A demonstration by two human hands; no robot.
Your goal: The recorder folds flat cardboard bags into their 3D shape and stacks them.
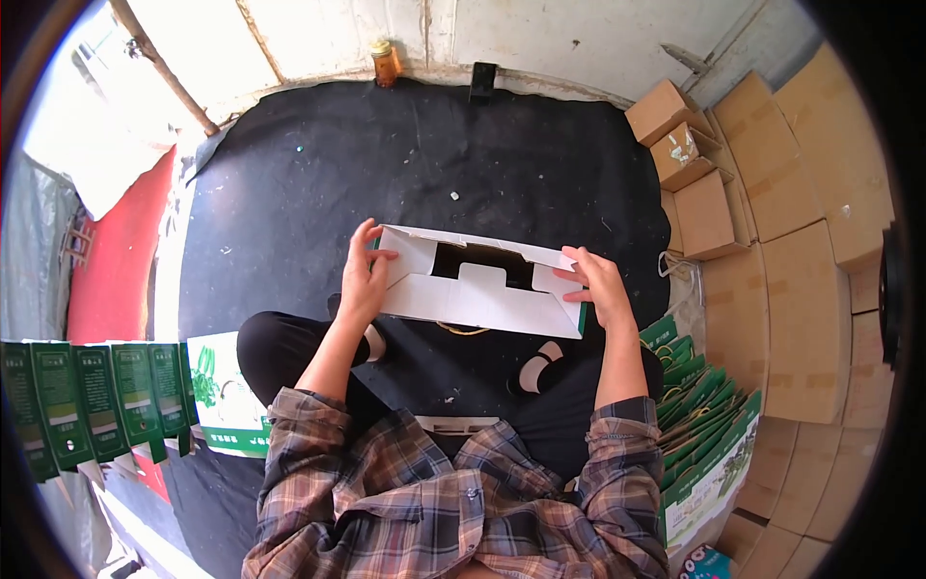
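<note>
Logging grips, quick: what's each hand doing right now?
Left hand: holding the left end of the white carton.
Right hand: holding the carton's right end.

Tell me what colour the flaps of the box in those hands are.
The flaps are white, shown best in the head view.

Probably a packing workshop, given stacked cartons [805,318] and green boxes [96,396].

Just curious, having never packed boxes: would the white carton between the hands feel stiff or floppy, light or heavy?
The white carton is probably light: its flaps look thin around a dark, seemingly hollow opening. Its straight edges suggest fairly stiff walls, though the flaps could bend.
</note>
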